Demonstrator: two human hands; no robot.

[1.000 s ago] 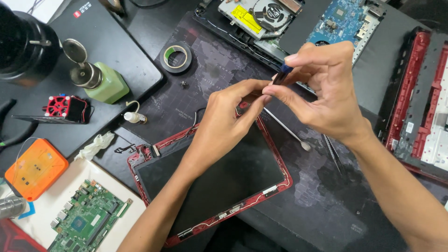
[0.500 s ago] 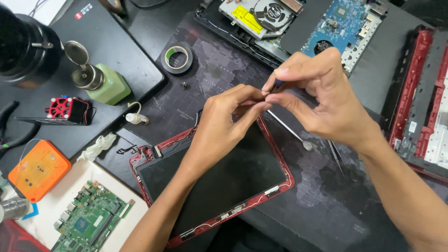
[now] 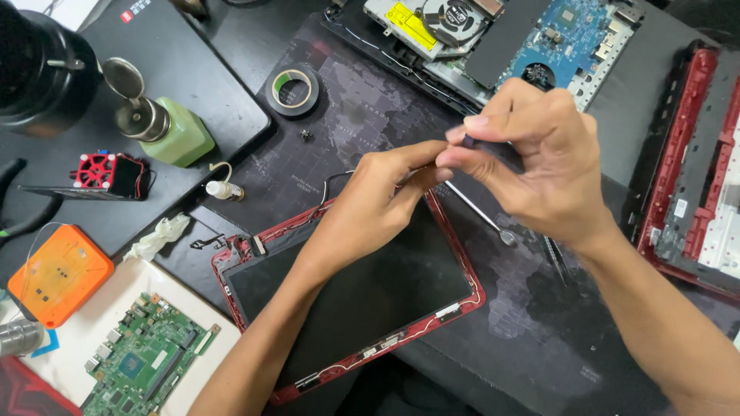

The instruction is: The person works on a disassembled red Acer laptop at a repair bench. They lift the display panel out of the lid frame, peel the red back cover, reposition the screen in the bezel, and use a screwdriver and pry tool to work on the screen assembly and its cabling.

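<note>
We log the scene nearest to farthest from our own body.

Nearest: the screen panel (image 3: 347, 300), dark glass in a red frame, lies flat on the dark mat (image 3: 539, 331), directly below and toward us from both hands. Its long axis runs diagonally, from near-left up to far-right. The far-right corner sits right under the fingertips.

Next out: the left hand (image 3: 370, 212) reaches over the panel's far edge, thumb and forefinger pinched together toward the right hand (image 3: 539, 162). The right hand is closed on a small dark tool tip (image 3: 469, 141), held betw. thumb and forefinger. The two hands meet fingertip to fingertip, just above the panel corner. Whatever small part the left pinch holds is too tiny to tell. Both hands are about equally near the corner; the left is over the panel, the right is off its edge.

Just beyond and to the right of the corner, under the right hand: a thin metal pry tool (image 3: 482, 217) lies on the mat, its axis near parallel w/ the panel's short edge. Tweezers (image 3: 556, 258) lie beside it.

Farther, left of the hands: tape roll (image 3: 292, 88), green pump bottle (image 3: 166, 131), small dropper bottle (image 3: 225, 190).

Farthest, beyond the right hand: opened laptop base w/ blue board (image 3: 570, 38). Right of it: red casing (image 3: 686, 162).
</note>
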